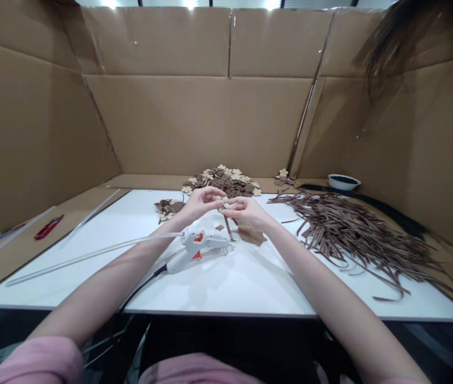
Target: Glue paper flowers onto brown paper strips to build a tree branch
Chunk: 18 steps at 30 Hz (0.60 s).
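Lead: State the grip.

Checker: Left hand [203, 200] and right hand [249, 209] both have fingertips closed in a narrow pinch on one pale flower [225, 200]. It is held above the white board [230, 296], between the hands.

Lead: Anything below it?

Checker: A brown strip [227, 226] slants down from beneath the fingers; whether it is joined to the flower, I cannot tell. A small brown square [219, 228] lies to its left. A brown lump [251, 233] sits under the right wrist, its nature unclear.

Lead: Nearer the body?

Checker: A white glue gun [194, 246], nozzle to the right, with a clear glue stick [90, 260] running from its rear.

Lead: Further out?

Checker: A large flower pile [230, 184] beyond the hands, a smaller heap [166, 209] left of it. Right, a spread of brown strips [350, 229], then a white bowl [344, 186] with dark contents. Far left, a red cutter [48, 228]. Cardboard walls [202, 122] surround the bench.
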Motion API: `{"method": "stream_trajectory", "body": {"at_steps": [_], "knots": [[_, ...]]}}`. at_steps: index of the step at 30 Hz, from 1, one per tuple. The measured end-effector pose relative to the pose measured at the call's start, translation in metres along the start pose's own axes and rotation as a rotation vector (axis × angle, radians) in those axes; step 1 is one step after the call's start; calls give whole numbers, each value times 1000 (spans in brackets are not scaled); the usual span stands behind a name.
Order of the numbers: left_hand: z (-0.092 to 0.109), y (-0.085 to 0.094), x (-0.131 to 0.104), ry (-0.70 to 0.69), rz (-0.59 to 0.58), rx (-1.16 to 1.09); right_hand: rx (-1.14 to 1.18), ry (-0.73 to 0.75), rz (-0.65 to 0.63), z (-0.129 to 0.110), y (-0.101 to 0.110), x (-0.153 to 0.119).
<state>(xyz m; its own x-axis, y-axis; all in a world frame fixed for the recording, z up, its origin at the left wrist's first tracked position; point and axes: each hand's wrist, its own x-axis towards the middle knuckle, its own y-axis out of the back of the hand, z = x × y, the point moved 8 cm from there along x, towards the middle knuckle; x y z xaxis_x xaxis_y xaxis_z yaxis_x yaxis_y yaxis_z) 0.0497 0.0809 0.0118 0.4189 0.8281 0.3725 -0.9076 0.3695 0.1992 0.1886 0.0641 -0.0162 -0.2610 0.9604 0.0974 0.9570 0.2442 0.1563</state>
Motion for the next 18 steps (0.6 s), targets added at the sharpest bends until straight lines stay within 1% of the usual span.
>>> {"method": "stream_trajectory", "body": {"at_steps": [3, 9, 18], "knots": [[3, -5, 0, -6, -38, -3, 15, 9, 51, -5, 1, -1], [5, -12, 0, -16, -97, 23, 43, 5, 69, -6, 2, -1], [0, -11, 1, 3, -96, -22, 89, 27, 86, -4, 4, 1]]}}
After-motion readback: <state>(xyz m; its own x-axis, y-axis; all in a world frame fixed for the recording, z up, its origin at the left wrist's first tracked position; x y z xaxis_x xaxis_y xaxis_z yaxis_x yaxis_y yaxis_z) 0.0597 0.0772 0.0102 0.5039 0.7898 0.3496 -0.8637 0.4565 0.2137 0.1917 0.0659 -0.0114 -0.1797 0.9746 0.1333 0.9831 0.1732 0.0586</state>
